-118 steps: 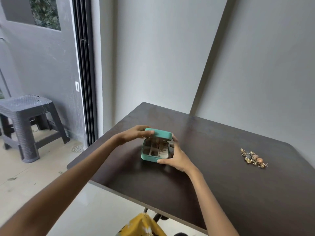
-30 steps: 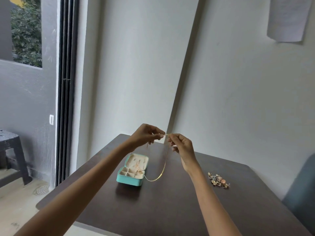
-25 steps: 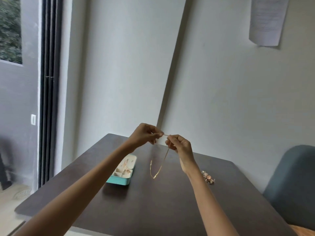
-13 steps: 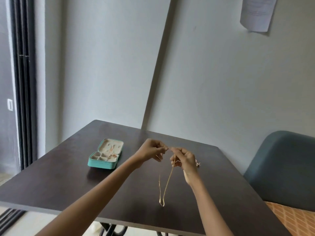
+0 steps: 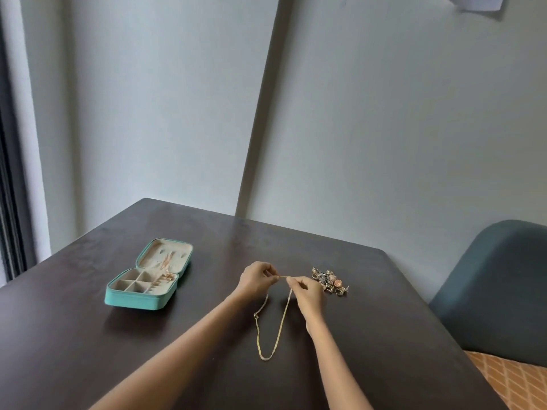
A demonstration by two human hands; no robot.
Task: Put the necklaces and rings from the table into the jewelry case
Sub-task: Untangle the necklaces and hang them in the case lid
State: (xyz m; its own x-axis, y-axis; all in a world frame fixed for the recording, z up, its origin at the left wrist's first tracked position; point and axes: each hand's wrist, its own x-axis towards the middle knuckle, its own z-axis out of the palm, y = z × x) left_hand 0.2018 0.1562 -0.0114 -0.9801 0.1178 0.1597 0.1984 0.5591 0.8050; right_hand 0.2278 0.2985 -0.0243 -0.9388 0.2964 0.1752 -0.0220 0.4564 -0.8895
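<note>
A thin gold necklace (image 5: 275, 329) hangs in a loop down to the dark table (image 5: 88, 335). My left hand (image 5: 256, 278) and my right hand (image 5: 306, 292) each pinch the chain near its top, a short stretch of chain held taut between them. The teal jewelry case (image 5: 139, 297) lies open at the left, its lid flat behind it, with gold pieces in the lid and in one compartment. A small heap of rings (image 5: 330, 281) lies just right of my right hand.
A blue-grey chair back (image 5: 497, 291) stands off the table's right edge. Grey walls meet in a corner behind the table, with a paper (image 5: 473, 2) pinned high on the right wall. A dark door frame (image 5: 9, 173) runs down the left side.
Both hands have come lower, towards the table, with the necklace, whose loop now reaches the tabletop. The view has tipped downward; the ring heap shows again beside my right hand.
</note>
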